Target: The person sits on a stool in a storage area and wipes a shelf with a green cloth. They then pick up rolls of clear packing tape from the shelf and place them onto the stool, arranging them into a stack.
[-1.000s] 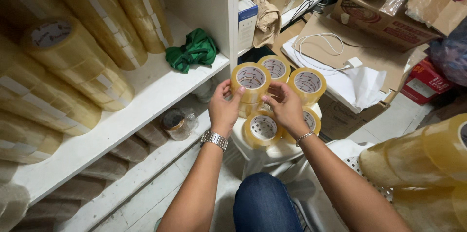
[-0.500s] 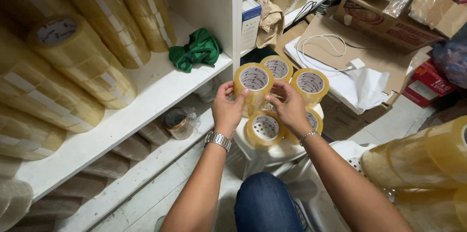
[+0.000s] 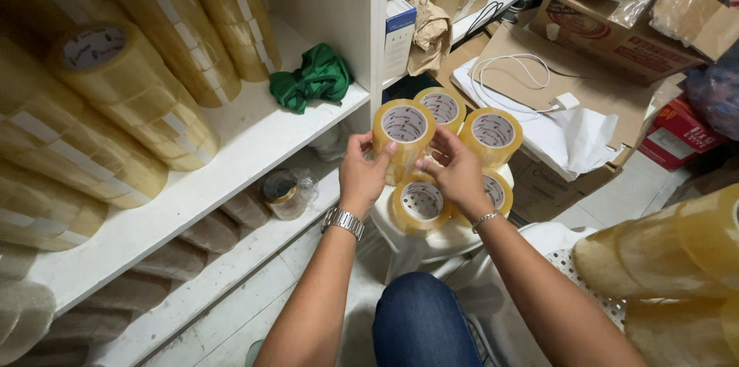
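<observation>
Several stacks of yellowish clear tape rolls stand on a white plastic stool [image 3: 431, 240] in front of me. My left hand [image 3: 362, 174] grips the near-left tape stack [image 3: 403, 127] from its left side, thumb on the top roll. My right hand [image 3: 456, 173] reaches between the stacks, its fingers against the same stack and over a low roll [image 3: 419, 201]. Two other stacks [image 3: 493, 132] stand behind and to the right. A metal watch sits on my left wrist and a bracelet on my right.
White shelves [image 3: 231, 174] at left hold long wrapped sleeves of tape rolls [image 3: 123, 90] and a green cloth [image 3: 312, 82]. Cardboard boxes [image 3: 608, 36], white paper and a cable lie ahead. More wrapped tape sleeves [image 3: 670, 259] rest at lower right. My knee [image 3: 419, 321] is below.
Both hands stay on the tape stacks with only slight finger shifts. The view has tilted a little, and the stacks have barely moved.
</observation>
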